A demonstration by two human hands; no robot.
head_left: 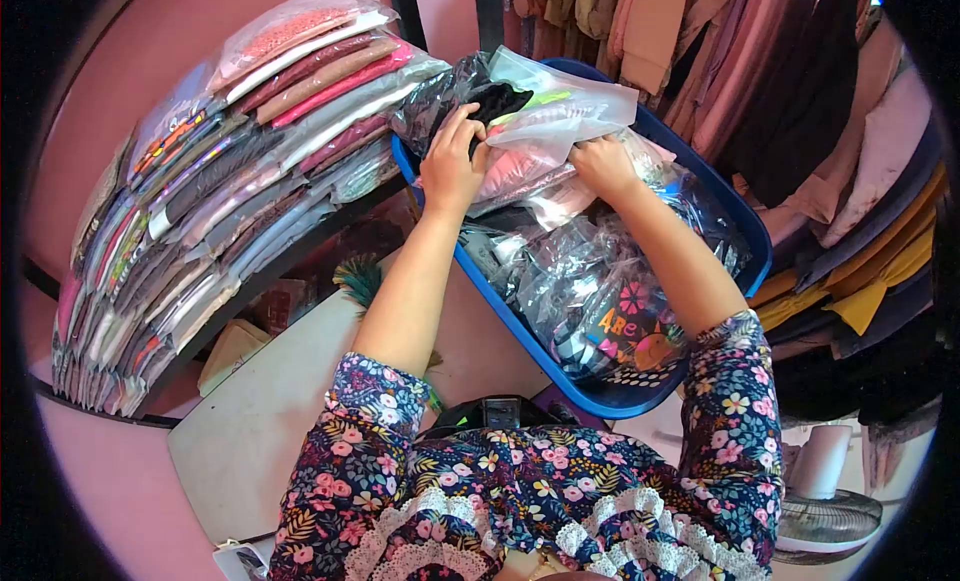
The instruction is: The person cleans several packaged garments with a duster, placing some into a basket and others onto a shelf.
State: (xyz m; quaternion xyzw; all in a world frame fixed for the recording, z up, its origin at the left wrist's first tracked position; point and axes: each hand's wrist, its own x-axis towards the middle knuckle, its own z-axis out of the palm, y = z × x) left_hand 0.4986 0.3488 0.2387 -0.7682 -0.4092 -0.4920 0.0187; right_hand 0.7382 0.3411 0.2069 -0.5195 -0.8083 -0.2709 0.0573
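Note:
A frosted plastic bag (pixel 575 116) with folded clothing inside, pink and bright green showing through, lies at the far end of a blue plastic basket (pixel 530 346). My right hand (pixel 603 166) is closed on the near right edge of this bag, its fingertips tucked out of sight. At the bag's left side, my left hand (pixel 456 163) has bent fingers and appears to grip the edge, next to a black garment (pixel 497 103) in clear plastic. Below my hands, more bagged clothes (pixel 580 291) fill the basket, one with colourful lettering and a pink flower.
Tall stacks of bagged folded clothes (pixel 270 131) stand on a dark-edged shelf to the left. Hanging garments (pixel 690 81) crowd the back and right. A fan (pixel 825 521) sits at lower right. Pale floor tiles (pixel 270 431) show at lower left.

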